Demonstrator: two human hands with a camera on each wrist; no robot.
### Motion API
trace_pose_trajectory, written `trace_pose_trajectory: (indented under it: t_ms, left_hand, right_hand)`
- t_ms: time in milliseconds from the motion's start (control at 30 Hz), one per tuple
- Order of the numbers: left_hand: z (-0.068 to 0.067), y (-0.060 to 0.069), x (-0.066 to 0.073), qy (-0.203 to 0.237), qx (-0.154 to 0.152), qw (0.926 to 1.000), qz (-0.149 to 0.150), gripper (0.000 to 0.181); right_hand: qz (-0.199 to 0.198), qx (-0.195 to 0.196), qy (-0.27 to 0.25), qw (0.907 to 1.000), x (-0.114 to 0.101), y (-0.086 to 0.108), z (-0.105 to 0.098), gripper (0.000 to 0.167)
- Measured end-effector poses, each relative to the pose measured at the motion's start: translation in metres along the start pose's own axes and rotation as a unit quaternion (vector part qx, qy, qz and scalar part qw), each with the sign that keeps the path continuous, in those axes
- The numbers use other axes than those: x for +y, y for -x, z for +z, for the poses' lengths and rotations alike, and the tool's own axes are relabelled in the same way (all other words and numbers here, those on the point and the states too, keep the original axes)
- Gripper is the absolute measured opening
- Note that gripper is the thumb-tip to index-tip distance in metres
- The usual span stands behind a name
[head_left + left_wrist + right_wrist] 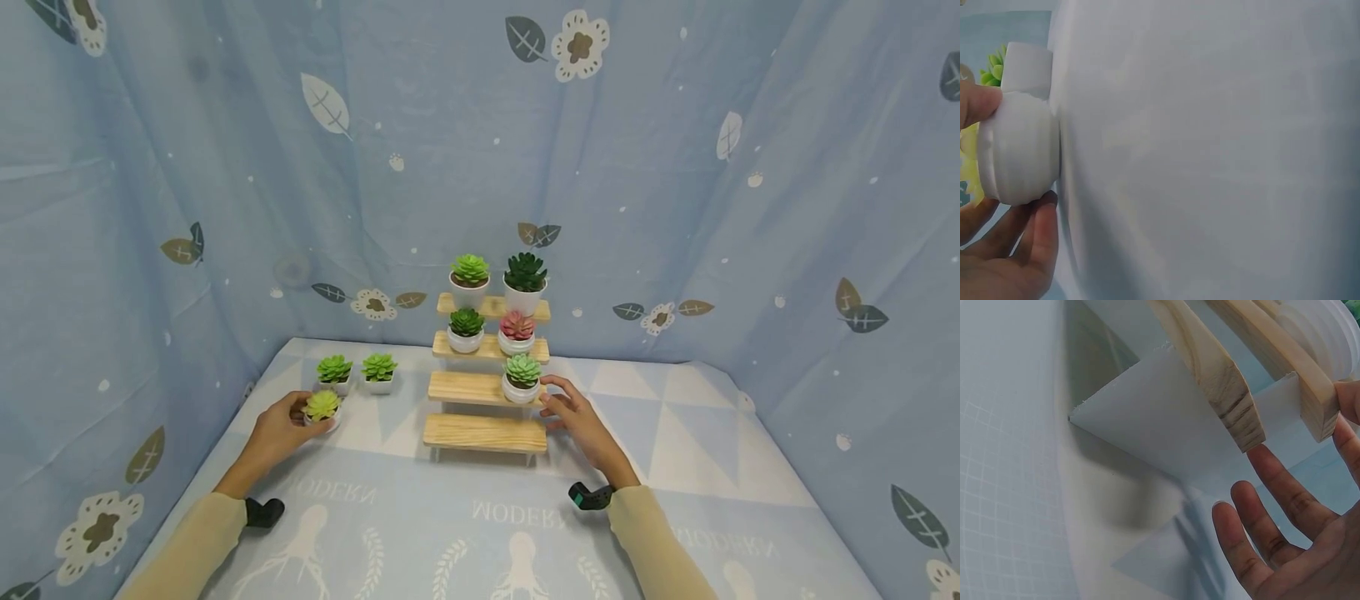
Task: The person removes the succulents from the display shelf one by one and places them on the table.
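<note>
My left hand (281, 429) pinches the white pot (1022, 150) of a yellow-green succulent (322, 405) between thumb and fingers, low at the table's left side. Its base is at the tablecloth. My right hand (573, 417) is at the right end of a tiered wooden stand (483, 433), beside a pale green succulent (522, 375) on the second board from the bottom. In the right wrist view, thumb and a fingertip touch that board's end (1319, 419). The other fingers (1235, 544) stay extended near the lowest board.
Two small green succulents (378, 371) in white pots stand behind the left hand. On the stand's upper boards are a light green (470, 271), a dark green (524, 275), another green (466, 325) and a pink succulent (517, 327). A patterned curtain (450, 167) surrounds the table.
</note>
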State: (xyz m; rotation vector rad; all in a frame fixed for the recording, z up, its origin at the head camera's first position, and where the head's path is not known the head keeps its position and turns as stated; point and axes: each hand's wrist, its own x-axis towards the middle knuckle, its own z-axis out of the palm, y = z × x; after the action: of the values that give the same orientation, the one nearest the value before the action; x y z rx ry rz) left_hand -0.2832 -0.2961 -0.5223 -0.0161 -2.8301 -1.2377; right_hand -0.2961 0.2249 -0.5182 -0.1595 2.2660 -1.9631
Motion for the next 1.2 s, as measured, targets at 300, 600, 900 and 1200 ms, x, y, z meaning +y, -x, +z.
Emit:
trace_pose_trajectory:
  t_ms: [300,600,900,1200]
  left_hand:
    - [-0.004,-0.003,0.0,0.005,-0.041,0.9991,-0.01,0.085]
    - [-0.016,-0.01,0.002,0.009,-0.033,0.9994,0.012,0.098]
    - [-0.019,-0.012,0.033,0.027,0.009,0.9983,0.05,0.083]
    - [-0.009,-0.009,0.07,0.067,0.02,0.9913,0.111,0.061]
  right_hand:
    - [0.007,0.0,0.003,1.0,0.0,-0.001,-0.001,0.051]
    - [0.009,-0.002,0.006,0.9999,0.0,0.0,-0.001,0.05]
    - [0.007,0.008,0.009,0.9999,0.0,-0.001,-0.006,0.05]
    - [0.009,0.004,0.009,0.9999,-0.001,0.0,0.0,0.051]
